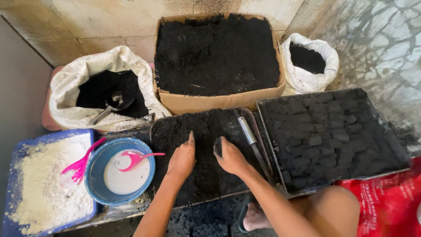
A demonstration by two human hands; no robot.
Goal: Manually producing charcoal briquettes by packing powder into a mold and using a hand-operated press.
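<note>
Both my hands rest in a dark tray [158, 127] filled with black charcoal powder. My left hand [183, 159] lies flat on the powder with its fingers together. My right hand [230, 156] is curled around a small black lump of the powder, just to the right of the left hand. Both hands are smeared black. A metal tube [247, 130] lies on the tray's right side, beside my right hand.
A second tray [394, 145] at the right holds several black briquettes. Behind stand a cardboard box [210, 103] of black powder and two white sacks [70, 79] [307, 79]. A blue bowl [94, 175] of white liquid and a blue tray [26, 147] of white flour, each with a pink spoon, sit left.
</note>
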